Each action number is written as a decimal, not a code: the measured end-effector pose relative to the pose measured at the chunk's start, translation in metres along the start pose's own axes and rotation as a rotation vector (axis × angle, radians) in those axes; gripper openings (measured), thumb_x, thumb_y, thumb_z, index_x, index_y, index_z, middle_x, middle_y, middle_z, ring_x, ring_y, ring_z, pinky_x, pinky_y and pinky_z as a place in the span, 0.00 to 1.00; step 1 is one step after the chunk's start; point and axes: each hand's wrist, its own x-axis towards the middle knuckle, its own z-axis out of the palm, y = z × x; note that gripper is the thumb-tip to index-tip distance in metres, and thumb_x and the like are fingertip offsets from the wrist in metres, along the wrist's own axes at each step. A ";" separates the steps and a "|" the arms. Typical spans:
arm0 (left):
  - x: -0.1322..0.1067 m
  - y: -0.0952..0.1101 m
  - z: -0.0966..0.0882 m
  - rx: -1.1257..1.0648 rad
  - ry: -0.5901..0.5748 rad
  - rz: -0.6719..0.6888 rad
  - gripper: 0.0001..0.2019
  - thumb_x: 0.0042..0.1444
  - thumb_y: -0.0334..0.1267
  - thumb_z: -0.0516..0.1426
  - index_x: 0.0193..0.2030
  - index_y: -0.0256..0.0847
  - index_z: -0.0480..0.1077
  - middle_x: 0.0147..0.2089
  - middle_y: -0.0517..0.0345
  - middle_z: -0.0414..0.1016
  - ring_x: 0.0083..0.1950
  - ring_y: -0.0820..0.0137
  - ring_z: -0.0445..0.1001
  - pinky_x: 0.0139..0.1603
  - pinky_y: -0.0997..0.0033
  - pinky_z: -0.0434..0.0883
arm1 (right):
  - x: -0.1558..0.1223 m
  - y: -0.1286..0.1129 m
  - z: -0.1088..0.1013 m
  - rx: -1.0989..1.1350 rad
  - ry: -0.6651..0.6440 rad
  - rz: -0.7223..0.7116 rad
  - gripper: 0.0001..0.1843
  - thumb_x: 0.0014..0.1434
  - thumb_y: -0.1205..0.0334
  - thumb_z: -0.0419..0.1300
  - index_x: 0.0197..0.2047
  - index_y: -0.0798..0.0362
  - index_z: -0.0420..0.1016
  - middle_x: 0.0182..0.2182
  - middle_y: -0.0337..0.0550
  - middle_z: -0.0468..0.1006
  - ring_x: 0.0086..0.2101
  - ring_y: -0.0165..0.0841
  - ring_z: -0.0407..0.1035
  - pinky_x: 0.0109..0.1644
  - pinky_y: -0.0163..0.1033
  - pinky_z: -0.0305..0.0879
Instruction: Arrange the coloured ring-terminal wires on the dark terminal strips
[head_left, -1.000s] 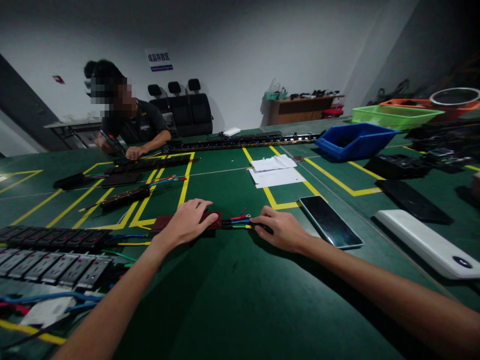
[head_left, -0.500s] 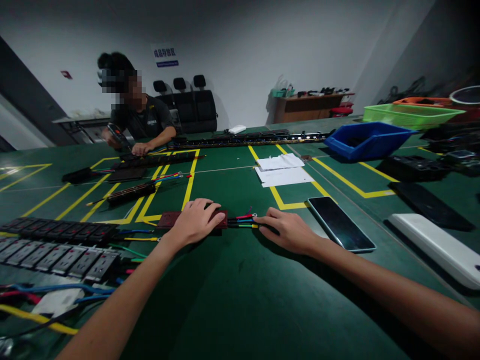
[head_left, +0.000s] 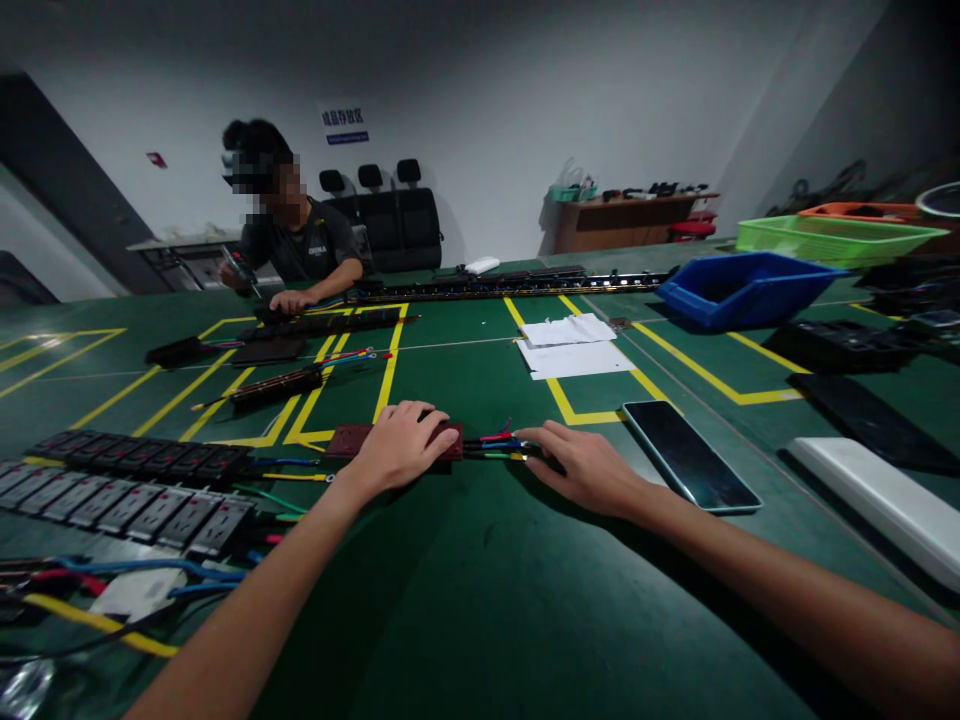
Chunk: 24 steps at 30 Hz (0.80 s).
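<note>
My left hand (head_left: 401, 447) lies flat, fingers stretched, on a dark red socket strip (head_left: 347, 441) on the green table (head_left: 480, 590). From the strip's right end run red, blue and green-yellow wires (head_left: 496, 445). My right hand (head_left: 585, 467) rests on the table at the wires' far end, fingers closed over them; the fingertips are partly hidden.
A phone (head_left: 690, 455) lies right of my right hand, a white strip cover (head_left: 877, 500) further right. Black socket strips (head_left: 135, 490) with loose wires lie at left. Papers (head_left: 574, 345), a blue bin (head_left: 742, 285) and a green tray (head_left: 832, 238) sit behind. A person (head_left: 300, 250) works with a tool at the far left.
The view has shifted slightly, so everything sits further right in frame. My hands have stayed on the strip and its wires with hardly any movement.
</note>
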 end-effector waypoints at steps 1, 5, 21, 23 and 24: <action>0.000 0.000 0.000 -0.002 0.000 0.000 0.27 0.73 0.55 0.42 0.59 0.41 0.73 0.60 0.45 0.73 0.60 0.54 0.69 0.59 0.48 0.64 | 0.000 0.000 0.001 0.006 0.002 0.011 0.21 0.70 0.56 0.53 0.63 0.51 0.68 0.40 0.47 0.77 0.29 0.32 0.67 0.32 0.38 0.54; 0.000 0.001 -0.001 0.002 -0.007 0.000 0.27 0.73 0.55 0.41 0.59 0.41 0.73 0.61 0.45 0.73 0.60 0.54 0.69 0.59 0.49 0.64 | 0.000 0.002 0.003 -0.002 -0.016 0.045 0.23 0.70 0.55 0.54 0.65 0.52 0.64 0.42 0.47 0.77 0.31 0.33 0.69 0.33 0.38 0.55; 0.000 0.001 -0.001 0.008 0.005 -0.003 0.27 0.72 0.55 0.42 0.58 0.40 0.73 0.59 0.44 0.74 0.57 0.55 0.71 0.56 0.50 0.68 | 0.002 0.000 0.003 -0.031 -0.025 0.016 0.18 0.70 0.57 0.53 0.60 0.50 0.71 0.39 0.46 0.76 0.30 0.32 0.68 0.30 0.37 0.51; 0.000 0.002 -0.001 0.009 0.006 -0.004 0.27 0.72 0.55 0.42 0.58 0.40 0.73 0.59 0.43 0.74 0.57 0.54 0.71 0.56 0.50 0.68 | 0.002 0.000 0.003 -0.041 -0.043 0.012 0.18 0.70 0.58 0.53 0.60 0.50 0.71 0.39 0.46 0.75 0.30 0.32 0.68 0.30 0.37 0.50; -0.001 0.002 -0.001 0.010 0.006 -0.003 0.27 0.73 0.55 0.41 0.58 0.40 0.73 0.59 0.43 0.74 0.57 0.54 0.71 0.56 0.50 0.68 | 0.002 0.000 0.002 -0.034 -0.043 0.019 0.19 0.70 0.57 0.53 0.61 0.50 0.69 0.40 0.46 0.76 0.30 0.32 0.68 0.30 0.37 0.51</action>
